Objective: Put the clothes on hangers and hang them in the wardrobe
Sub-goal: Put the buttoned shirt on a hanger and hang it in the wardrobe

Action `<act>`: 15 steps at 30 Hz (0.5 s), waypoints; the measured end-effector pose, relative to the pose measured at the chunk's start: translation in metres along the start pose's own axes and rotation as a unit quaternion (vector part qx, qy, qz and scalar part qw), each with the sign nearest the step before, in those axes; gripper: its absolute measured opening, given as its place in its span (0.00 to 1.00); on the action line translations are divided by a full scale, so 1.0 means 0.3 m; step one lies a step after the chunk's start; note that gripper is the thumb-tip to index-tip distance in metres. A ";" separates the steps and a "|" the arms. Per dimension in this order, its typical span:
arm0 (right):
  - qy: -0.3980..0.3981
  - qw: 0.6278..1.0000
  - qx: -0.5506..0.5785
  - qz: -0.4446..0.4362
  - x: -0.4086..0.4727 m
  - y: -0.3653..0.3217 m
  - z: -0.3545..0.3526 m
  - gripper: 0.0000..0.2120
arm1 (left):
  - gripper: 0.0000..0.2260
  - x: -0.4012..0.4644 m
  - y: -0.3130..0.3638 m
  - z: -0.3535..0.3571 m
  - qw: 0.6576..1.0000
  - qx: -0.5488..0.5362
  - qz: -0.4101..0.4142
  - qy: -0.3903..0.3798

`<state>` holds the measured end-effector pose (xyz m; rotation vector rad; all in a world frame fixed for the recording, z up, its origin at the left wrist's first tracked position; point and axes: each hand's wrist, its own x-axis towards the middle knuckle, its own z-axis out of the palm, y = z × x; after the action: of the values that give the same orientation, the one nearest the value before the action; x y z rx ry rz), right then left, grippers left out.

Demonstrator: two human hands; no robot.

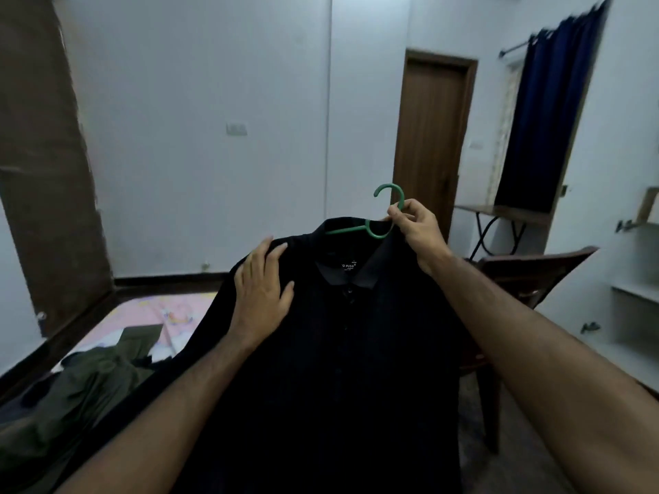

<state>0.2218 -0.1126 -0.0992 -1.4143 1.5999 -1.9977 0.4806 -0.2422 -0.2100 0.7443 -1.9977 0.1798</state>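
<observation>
**Both hands dress a black polo on a green hanger**

Right hand pinches the neck of the green plastic hanger just under its hook, fingers curled around the stem, and so carries the whole weight of the garment at chest height. Left hand lies flat on the black polo shirt at its left shoulder, fingers straight and spread, pressing the fabric rather than gripping it. That split of work makes sense: one hand suspends, the other smooths and seats the shoulder over the hanger's arm so the shirt does not slip off.

One green arm of the hanger shows inside the open collar, running toward the left shoulder; the other arm is hidden under the cloth near the right hand, so I cannot tell whether that side is fully seated. The collar faces the camera with its white label visible, and the body of the shirt hangs straight down between the forearms.

Below and to the left, an olive-green garment and other dark clothing lie heaped on a bed with a pink sheet, apparently waiting their turn. A wooden chair stands behind the shirt on the right, and white open shelves sit at the far right edge, possibly part of the wardrobe. By my judgement this shirt is nearly ready to be carried over and hung.
</observation>
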 end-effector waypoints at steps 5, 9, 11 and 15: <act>-0.019 0.995 0.005 -0.099 -0.058 -0.386 -0.163 0.03 | 0.17 0.282 0.157 -0.235 0.998 -0.001 0.058 -0.017; -0.039 0.988 -0.031 -0.144 -0.113 -0.623 -0.298 0.08 | 0.11 0.401 0.328 -0.362 0.992 -0.056 0.112 -0.015; -0.034 0.986 -0.035 -0.160 -0.138 -0.704 -0.373 0.11 | 0.11 0.449 0.423 -0.404 0.987 -0.083 0.137 0.015; -0.040 0.978 -0.071 -0.190 -0.155 -0.738 -0.501 0.05 | 0.05 0.514 0.632 -0.409 0.977 -0.120 0.177 0.001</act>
<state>0.2128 0.0992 0.0706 -1.9563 1.5571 -2.0152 0.4091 -0.1051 0.0158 0.2318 -2.0906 0.1444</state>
